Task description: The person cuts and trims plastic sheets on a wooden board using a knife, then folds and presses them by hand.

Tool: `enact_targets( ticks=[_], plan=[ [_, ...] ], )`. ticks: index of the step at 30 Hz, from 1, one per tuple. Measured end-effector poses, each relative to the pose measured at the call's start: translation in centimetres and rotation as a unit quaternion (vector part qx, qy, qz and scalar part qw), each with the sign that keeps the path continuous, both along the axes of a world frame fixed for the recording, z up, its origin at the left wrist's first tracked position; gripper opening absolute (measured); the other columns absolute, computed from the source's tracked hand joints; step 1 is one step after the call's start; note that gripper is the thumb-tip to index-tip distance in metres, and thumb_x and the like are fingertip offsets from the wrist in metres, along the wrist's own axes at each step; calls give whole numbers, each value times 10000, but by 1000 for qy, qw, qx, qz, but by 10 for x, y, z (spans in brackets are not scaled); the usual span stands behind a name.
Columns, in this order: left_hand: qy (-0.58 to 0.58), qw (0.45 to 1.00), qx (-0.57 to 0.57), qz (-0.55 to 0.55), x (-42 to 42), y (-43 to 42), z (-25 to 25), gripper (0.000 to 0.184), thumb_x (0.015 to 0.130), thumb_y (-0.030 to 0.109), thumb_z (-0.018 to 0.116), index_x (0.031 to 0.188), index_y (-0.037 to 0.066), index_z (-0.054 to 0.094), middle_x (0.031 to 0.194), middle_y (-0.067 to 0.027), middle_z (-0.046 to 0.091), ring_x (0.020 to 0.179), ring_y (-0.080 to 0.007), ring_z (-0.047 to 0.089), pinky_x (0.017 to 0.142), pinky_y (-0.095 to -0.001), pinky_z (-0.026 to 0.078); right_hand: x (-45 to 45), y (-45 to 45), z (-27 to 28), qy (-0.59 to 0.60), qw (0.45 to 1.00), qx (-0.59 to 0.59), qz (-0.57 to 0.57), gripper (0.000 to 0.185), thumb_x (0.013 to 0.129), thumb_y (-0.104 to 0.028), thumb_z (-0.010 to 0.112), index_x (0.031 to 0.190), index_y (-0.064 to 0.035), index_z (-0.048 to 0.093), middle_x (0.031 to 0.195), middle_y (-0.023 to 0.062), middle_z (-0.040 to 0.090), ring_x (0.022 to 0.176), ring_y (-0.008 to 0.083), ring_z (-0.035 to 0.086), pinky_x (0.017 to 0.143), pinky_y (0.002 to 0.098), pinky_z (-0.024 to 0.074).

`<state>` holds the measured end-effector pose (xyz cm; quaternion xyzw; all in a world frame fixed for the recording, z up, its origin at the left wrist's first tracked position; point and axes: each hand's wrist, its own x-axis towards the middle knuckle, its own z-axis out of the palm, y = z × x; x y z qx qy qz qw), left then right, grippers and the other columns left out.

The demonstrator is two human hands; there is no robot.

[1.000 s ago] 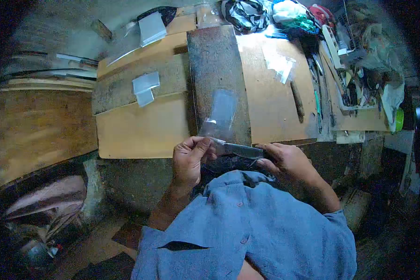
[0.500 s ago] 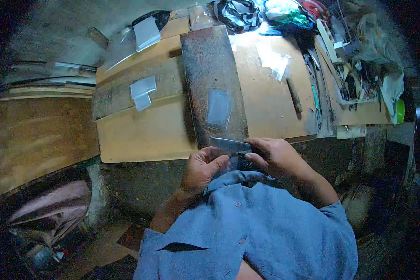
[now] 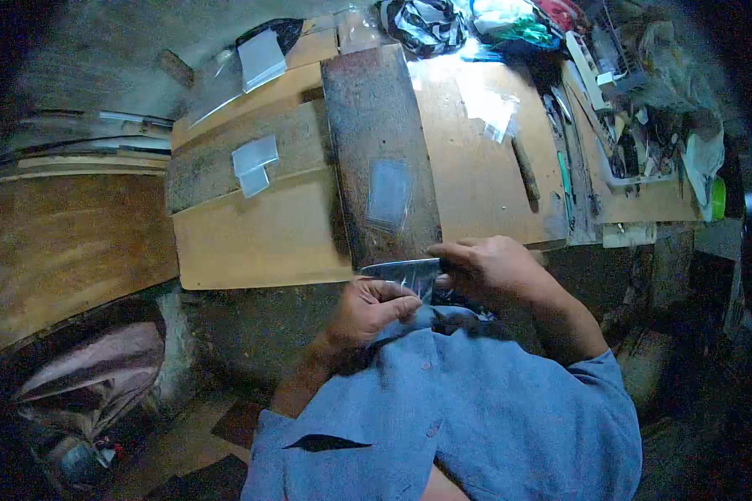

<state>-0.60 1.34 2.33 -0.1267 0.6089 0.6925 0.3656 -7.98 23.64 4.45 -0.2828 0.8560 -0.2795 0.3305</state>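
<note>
Close to my body, at the near end of a dark wooden board (image 3: 374,100), my left hand (image 3: 374,311) pinches a clear plastic piece (image 3: 420,282) between thumb and fingers. My right hand (image 3: 503,272) is closed on the dark end of what looks like a knife, its index finger stretched along the top. The knife's thin bright blade (image 3: 399,265) points left over the plastic and reaches above my left fingers. Part of the plastic and most of the handle are hidden by my hands. A stack of clear plastic pieces (image 3: 388,190) lies on the board just ahead.
Other plastic pieces (image 3: 256,164) rest on the left of the bench, with a white stack (image 3: 261,60) behind. A dark rod (image 3: 525,170) lies on the right. A tray of tools (image 3: 635,171) and bundled bags (image 3: 426,27) stand farther off.
The blade has turned from showing its broad side to nearly edge-on and shifted a little left. My left thumb has moved right along the plastic; my right fingers have straightened somewhat.
</note>
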Motion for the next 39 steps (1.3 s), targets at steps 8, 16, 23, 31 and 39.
enact_targets(
  ticks=[8, 16, 23, 31, 39],
  plan=[
    [15, 1000, -8, 11, -1, 3, 1, 115, 827, 93, 646, 816, -21, 651, 696, -37, 629, 637, -94, 567, 616, -250, 472, -12, 21, -14, -94, 926, -166, -326, 246, 856, -137, 601, 1060, -2, 574, 820, 71, 622, 790, 94, 588, 684, 251, 470],
    [33, 995, 22, 90, -2, 20, -12, 152, 839, 88, 642, 928, -34, 622, 727, -19, 617, 620, -79, 541, 580, -223, 453, 14, -16, -36, -296, 824, -335, -349, 101, 829, -62, 635, 903, -33, 574, 749, -21, 564, 619, 41, 492, 523, 197, 392],
    [58, 983, -28, 173, 5, 20, -15, 354, 811, 16, 642, 1153, 35, 552, 755, -16, 614, 642, -71, 551, 599, -222, 464, 7, -12, -41, -249, 812, -342, -402, 103, 830, -107, 646, 849, -30, 581, 733, -11, 581, 673, 70, 520, 599, 222, 429],
    [38, 981, -8, 191, 11, 11, -21, 360, 809, 19, 644, 1156, 32, 549, 768, -22, 619, 655, -79, 570, 623, -226, 477, 9, -11, -45, -264, 790, -332, -442, 128, 808, -123, 669, 859, -38, 588, 736, -15, 584, 638, 62, 508, 568, 201, 393],
    [26, 999, -11, -30, -5, 9, -11, 262, 797, 10, 625, 1058, 1, 596, 876, -47, 650, 740, -96, 595, 684, -243, 492, 1, 0, -31, -291, 830, -307, -364, 116, 785, -103, 681, 851, -28, 622, 761, -2, 603, 702, 72, 529, 632, 236, 421]
  ],
)
